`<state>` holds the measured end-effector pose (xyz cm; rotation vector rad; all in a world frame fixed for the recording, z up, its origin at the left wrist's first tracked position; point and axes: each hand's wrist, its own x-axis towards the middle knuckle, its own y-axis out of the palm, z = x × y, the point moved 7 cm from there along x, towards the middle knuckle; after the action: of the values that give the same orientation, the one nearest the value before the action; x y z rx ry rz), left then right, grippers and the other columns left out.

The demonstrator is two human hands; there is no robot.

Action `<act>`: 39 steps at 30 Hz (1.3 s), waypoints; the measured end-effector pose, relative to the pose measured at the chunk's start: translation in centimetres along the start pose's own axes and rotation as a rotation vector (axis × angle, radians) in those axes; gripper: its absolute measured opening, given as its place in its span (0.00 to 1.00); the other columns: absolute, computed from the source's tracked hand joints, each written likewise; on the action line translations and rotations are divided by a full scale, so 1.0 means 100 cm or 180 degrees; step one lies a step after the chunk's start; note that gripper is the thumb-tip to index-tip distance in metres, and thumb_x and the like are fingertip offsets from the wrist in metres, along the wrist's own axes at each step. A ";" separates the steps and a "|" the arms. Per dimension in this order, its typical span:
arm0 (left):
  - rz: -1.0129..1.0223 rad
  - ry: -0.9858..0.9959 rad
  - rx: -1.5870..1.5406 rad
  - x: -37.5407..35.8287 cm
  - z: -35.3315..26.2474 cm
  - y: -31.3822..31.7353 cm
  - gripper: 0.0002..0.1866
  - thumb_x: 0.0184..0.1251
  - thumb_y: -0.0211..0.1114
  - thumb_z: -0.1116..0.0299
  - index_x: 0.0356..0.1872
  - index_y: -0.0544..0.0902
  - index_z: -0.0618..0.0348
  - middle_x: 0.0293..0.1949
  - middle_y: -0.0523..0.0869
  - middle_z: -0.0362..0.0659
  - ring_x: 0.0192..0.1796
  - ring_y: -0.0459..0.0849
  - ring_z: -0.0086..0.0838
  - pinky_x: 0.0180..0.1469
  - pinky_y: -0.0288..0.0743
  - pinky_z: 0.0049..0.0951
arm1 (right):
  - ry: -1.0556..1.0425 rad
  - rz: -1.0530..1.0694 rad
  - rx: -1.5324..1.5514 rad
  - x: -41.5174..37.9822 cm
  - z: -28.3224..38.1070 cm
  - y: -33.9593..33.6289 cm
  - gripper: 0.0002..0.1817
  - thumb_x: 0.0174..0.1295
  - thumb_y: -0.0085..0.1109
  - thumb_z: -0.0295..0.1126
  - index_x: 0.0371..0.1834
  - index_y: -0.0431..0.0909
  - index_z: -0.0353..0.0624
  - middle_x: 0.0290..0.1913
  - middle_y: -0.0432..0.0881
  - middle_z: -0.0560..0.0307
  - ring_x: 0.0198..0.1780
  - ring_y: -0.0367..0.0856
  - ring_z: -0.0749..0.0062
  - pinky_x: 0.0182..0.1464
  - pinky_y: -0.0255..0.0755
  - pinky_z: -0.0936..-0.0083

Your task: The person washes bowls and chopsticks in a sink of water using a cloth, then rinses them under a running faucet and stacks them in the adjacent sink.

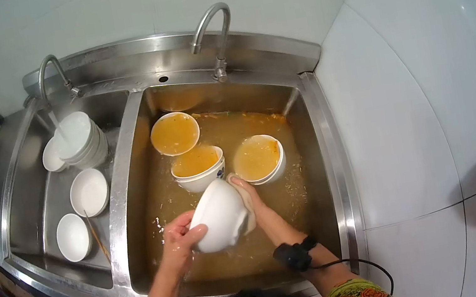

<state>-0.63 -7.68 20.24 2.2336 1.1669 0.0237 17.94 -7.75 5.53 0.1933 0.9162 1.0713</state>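
Observation:
Over the right basin's brown water, a white bowl (217,217) is held tilted between both hands. My left hand (183,234) grips its left rim, thumb on the near side. Pressed against the bowl's right side is a pale cloth (249,210), held by my right hand (246,188), whose fingers are partly hidden. Just beyond the hands, stacked bowls (195,165) sit tilted in the water. More bowls (260,158) stand to their right, and another bowl (175,134) lies farther back; all hold orange-brown liquid.
The left basin (32,210) has a stack of white bowls (80,138) under a running tap (50,73), two single bowls and a chopstick (98,237). A second tap (218,44) rises behind the right basin. A tiled wall (402,138) borders the right side.

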 end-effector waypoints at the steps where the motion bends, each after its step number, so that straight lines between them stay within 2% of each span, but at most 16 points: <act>1: 0.0025 -0.0023 0.0006 0.002 -0.001 -0.006 0.17 0.54 0.64 0.75 0.46 0.77 0.68 0.38 0.84 0.44 0.38 0.82 0.24 0.43 0.74 0.23 | 0.0006 -0.0078 0.0208 -0.007 0.002 0.001 0.20 0.59 0.52 0.47 0.44 0.75 0.41 0.34 0.79 0.56 0.33 0.78 0.69 0.40 0.74 0.73; 8: 0.0848 -0.0806 0.0546 -0.005 0.013 -0.018 0.25 0.45 0.70 0.77 0.49 0.76 0.66 0.41 0.84 0.44 0.43 0.82 0.26 0.50 0.73 0.27 | -0.0298 0.0359 -0.0816 -0.019 0.045 0.033 0.26 0.53 0.58 0.47 0.50 0.74 0.40 0.42 0.80 0.54 0.42 0.79 0.66 0.44 0.71 0.73; 10: 0.0688 -0.0940 0.0537 0.003 0.010 -0.002 0.25 0.45 0.71 0.76 0.49 0.76 0.65 0.41 0.84 0.44 0.42 0.82 0.26 0.49 0.74 0.27 | -0.1118 0.1001 -0.2233 -0.027 0.062 0.074 0.20 0.55 0.58 0.42 0.44 0.77 0.37 0.38 0.81 0.55 0.35 0.78 0.73 0.39 0.72 0.77; 13: 0.0607 -0.1088 0.0652 0.009 0.020 -0.006 0.26 0.45 0.72 0.74 0.50 0.76 0.65 0.40 0.84 0.44 0.40 0.83 0.26 0.46 0.76 0.28 | -0.1812 0.0549 -0.3647 -0.038 0.066 0.098 0.19 0.53 0.59 0.41 0.42 0.77 0.36 0.37 0.81 0.54 0.36 0.77 0.74 0.41 0.70 0.75; 15: 0.0538 -0.1008 0.0620 0.005 0.023 -0.009 0.25 0.46 0.72 0.75 0.49 0.77 0.66 0.40 0.84 0.44 0.41 0.82 0.25 0.46 0.75 0.27 | -0.1647 0.0644 -0.2999 -0.030 0.054 0.081 0.20 0.52 0.60 0.40 0.43 0.77 0.37 0.36 0.80 0.52 0.36 0.77 0.70 0.42 0.70 0.76; 17: 0.0559 -0.0886 0.0732 -0.001 0.021 -0.016 0.25 0.46 0.72 0.76 0.49 0.77 0.66 0.41 0.84 0.44 0.41 0.82 0.25 0.47 0.75 0.27 | -0.0755 0.0731 -0.2995 0.003 0.022 0.033 0.24 0.53 0.56 0.43 0.49 0.75 0.40 0.50 0.76 0.40 0.52 0.74 0.52 0.53 0.66 0.68; 19: 0.0555 -0.0746 0.0841 -0.002 0.011 -0.023 0.25 0.46 0.71 0.76 0.49 0.77 0.67 0.41 0.84 0.44 0.42 0.82 0.25 0.47 0.75 0.27 | -0.1328 0.0921 -0.4974 0.021 -0.022 -0.024 0.24 0.55 0.54 0.44 0.54 0.73 0.48 0.61 0.66 0.41 0.62 0.62 0.48 0.60 0.61 0.58; 23: 0.0383 -0.0454 0.0593 -0.003 -0.002 -0.025 0.24 0.46 0.71 0.75 0.49 0.77 0.66 0.42 0.83 0.44 0.43 0.81 0.25 0.50 0.73 0.26 | -0.0558 0.1079 -0.7012 -0.065 -0.060 -0.020 0.22 0.57 0.52 0.43 0.56 0.73 0.60 0.66 0.57 0.46 0.65 0.52 0.37 0.60 0.53 0.39; 25: 0.0136 -0.0165 0.0351 0.002 -0.004 -0.031 0.24 0.49 0.70 0.73 0.50 0.76 0.66 0.43 0.83 0.43 0.44 0.81 0.25 0.50 0.73 0.26 | 0.0416 0.1240 -0.6933 -0.068 -0.068 -0.031 0.20 0.59 0.50 0.43 0.56 0.74 0.55 0.61 0.65 0.45 0.62 0.62 0.48 0.58 0.63 0.57; 26: 0.0080 -0.0138 0.0273 0.003 -0.002 -0.034 0.24 0.50 0.69 0.73 0.50 0.76 0.65 0.43 0.83 0.43 0.43 0.81 0.25 0.50 0.73 0.26 | 0.0037 0.2101 -0.6834 -0.062 -0.075 -0.027 0.19 0.60 0.50 0.42 0.54 0.75 0.52 0.57 0.70 0.46 0.58 0.67 0.53 0.56 0.66 0.59; 28: -0.0044 -0.0124 0.0217 0.005 0.006 -0.040 0.23 0.51 0.69 0.71 0.50 0.76 0.65 0.42 0.83 0.43 0.43 0.81 0.24 0.49 0.74 0.26 | 0.0399 0.1657 -0.4293 -0.055 -0.057 -0.038 0.16 0.60 0.49 0.38 0.49 0.76 0.45 0.47 0.77 0.50 0.49 0.75 0.62 0.52 0.70 0.67; 29: -0.0078 -0.0129 0.0220 0.007 0.010 -0.043 0.22 0.52 0.68 0.70 0.50 0.77 0.64 0.42 0.83 0.43 0.43 0.81 0.23 0.48 0.74 0.26 | 0.1033 0.0352 -0.1919 -0.060 -0.043 -0.057 0.15 0.61 0.48 0.36 0.46 0.76 0.40 0.41 0.79 0.53 0.45 0.78 0.66 0.50 0.71 0.71; 32: 0.0189 -0.0008 0.1266 0.014 0.019 -0.038 0.21 0.52 0.69 0.67 0.48 0.78 0.64 0.41 0.83 0.41 0.42 0.79 0.22 0.46 0.72 0.24 | 0.0413 0.0111 -0.1289 -0.082 0.011 -0.004 0.14 0.61 0.47 0.32 0.44 0.75 0.35 0.39 0.79 0.55 0.43 0.78 0.69 0.49 0.72 0.77; 34: 0.0355 -0.0050 0.1195 0.016 0.028 -0.035 0.23 0.51 0.69 0.69 0.49 0.78 0.64 0.42 0.83 0.42 0.43 0.80 0.23 0.48 0.72 0.24 | -0.1433 0.0481 -0.2113 -0.094 0.061 0.046 0.14 0.59 0.47 0.29 0.46 0.75 0.36 0.36 0.79 0.53 0.40 0.78 0.67 0.41 0.75 0.71; 38: 0.0460 -0.0096 0.0451 0.007 -0.011 -0.027 0.26 0.47 0.70 0.72 0.51 0.76 0.66 0.43 0.83 0.45 0.45 0.80 0.27 0.52 0.71 0.26 | -0.1825 0.0266 -0.2144 -0.069 0.044 0.052 0.15 0.64 0.43 0.31 0.49 0.72 0.35 0.43 0.79 0.51 0.47 0.78 0.68 0.49 0.71 0.77; 39: 0.0448 -0.0117 -0.0024 0.003 -0.022 -0.030 0.27 0.46 0.70 0.72 0.51 0.76 0.68 0.44 0.83 0.46 0.45 0.80 0.28 0.52 0.71 0.27 | -0.0928 0.0144 -0.1316 -0.054 0.021 0.046 0.16 0.64 0.43 0.32 0.51 0.71 0.34 0.44 0.79 0.52 0.46 0.78 0.69 0.49 0.71 0.77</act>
<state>-3.32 -5.03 20.39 2.2960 0.9872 0.0437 15.54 -9.27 12.33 0.0242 0.4186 1.2135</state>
